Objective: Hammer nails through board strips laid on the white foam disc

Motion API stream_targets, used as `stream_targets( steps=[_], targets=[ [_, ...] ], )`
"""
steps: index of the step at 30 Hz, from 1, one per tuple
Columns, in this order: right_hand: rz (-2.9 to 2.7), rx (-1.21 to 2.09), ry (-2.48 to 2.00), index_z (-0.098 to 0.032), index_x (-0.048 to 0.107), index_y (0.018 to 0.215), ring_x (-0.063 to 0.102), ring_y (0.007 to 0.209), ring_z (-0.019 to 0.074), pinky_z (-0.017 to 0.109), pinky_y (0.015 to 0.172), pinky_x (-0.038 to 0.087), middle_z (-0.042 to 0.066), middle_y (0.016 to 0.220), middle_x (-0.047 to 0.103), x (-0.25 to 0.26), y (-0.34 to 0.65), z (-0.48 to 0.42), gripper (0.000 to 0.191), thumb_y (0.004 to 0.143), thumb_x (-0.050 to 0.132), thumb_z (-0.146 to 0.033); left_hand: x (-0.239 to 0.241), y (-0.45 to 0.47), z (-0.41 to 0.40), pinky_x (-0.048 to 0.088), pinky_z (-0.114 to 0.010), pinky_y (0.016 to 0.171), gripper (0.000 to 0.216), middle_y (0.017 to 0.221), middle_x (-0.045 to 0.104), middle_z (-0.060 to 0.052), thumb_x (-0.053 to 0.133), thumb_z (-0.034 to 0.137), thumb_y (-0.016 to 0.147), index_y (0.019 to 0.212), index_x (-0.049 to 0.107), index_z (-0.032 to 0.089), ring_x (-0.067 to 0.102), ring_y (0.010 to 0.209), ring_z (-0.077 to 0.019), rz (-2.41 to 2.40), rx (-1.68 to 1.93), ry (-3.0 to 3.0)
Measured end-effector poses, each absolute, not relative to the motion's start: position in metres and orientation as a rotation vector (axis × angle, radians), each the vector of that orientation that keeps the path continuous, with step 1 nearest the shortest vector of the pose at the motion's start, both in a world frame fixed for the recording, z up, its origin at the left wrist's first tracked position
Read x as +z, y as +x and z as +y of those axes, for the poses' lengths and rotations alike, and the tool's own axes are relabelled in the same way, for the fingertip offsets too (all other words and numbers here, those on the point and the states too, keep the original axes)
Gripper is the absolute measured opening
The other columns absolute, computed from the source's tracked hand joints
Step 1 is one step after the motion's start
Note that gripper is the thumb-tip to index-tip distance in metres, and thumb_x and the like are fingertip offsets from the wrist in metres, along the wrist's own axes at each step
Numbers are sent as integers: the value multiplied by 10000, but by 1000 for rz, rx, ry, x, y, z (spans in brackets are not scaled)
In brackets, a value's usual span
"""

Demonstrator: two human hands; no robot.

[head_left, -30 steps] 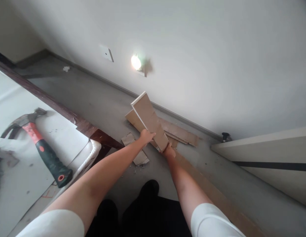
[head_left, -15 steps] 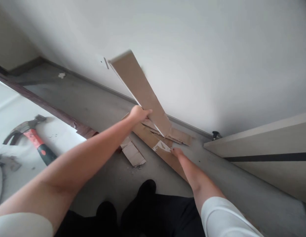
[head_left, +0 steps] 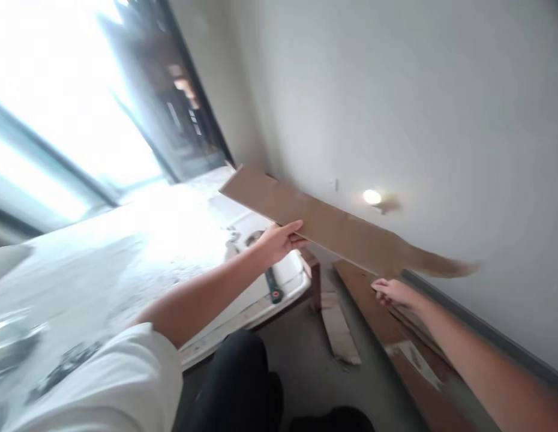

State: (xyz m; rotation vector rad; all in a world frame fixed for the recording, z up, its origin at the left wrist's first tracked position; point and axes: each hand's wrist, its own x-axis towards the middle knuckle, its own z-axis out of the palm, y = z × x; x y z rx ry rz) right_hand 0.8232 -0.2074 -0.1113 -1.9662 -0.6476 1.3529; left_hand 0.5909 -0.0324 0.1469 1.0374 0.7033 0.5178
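Observation:
My left hand (head_left: 282, 241) grips the lower edge of a long brown-faced strip of plasterboard (head_left: 333, 225), thumb on its face. The strip is held raised and slanting, its torn right end a thin bent flap. Just below that end is my right hand (head_left: 393, 292), with fingers closed; a small dark bit shows at the fingertips, too small to name. Under it on the floor lies a long brown board (head_left: 369, 306) with a torn white patch (head_left: 416, 363). A claw hammer (head_left: 273, 285) lies behind my left hand, its head partly hidden.
The hammer rests on a white dusty surface (head_left: 126, 264) with a raised edge. A broken pale board piece (head_left: 338, 330) lies on the floor near my feet. The wall (head_left: 441, 120) rises close on the right, with a bright light spot (head_left: 372, 197). Bright glazing stands at upper left.
The view has swung left. My left hand has brought the strip up from steep to flatter, away from the floor pieces, over toward the white surface. My right hand has moved up near its torn end.

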Motion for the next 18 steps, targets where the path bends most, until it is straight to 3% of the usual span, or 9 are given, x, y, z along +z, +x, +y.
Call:
stream_targets(
  steps=[5,11,18],
  targets=[
    [-818,1426,-1918,-173,507,844,516,398,75,166,367,300,-29,534,535,-61,794,-172,111,839,512,-284,151,479,-27,524,-355,883,161,833,701,-85,604,149,788,939,602,92,669,792,-165,790,882,834],
    [-1004,1485,-1860,-179,516,856,537,426,79,167,388,340,-26,552,564,0,694,-133,164,795,577,-318,124,337,-2,524,-381,886,253,917,694,-93,656,128,740,984,593,112,667,833,-190,783,1125,744],
    [-1148,1712,-1727,-159,517,902,548,430,97,198,434,410,-26,546,573,32,539,-67,304,753,620,-403,89,238,45,544,-332,848,65,699,676,-59,609,94,774,836,591,96,667,700,-148,854,1210,448]
  ],
)
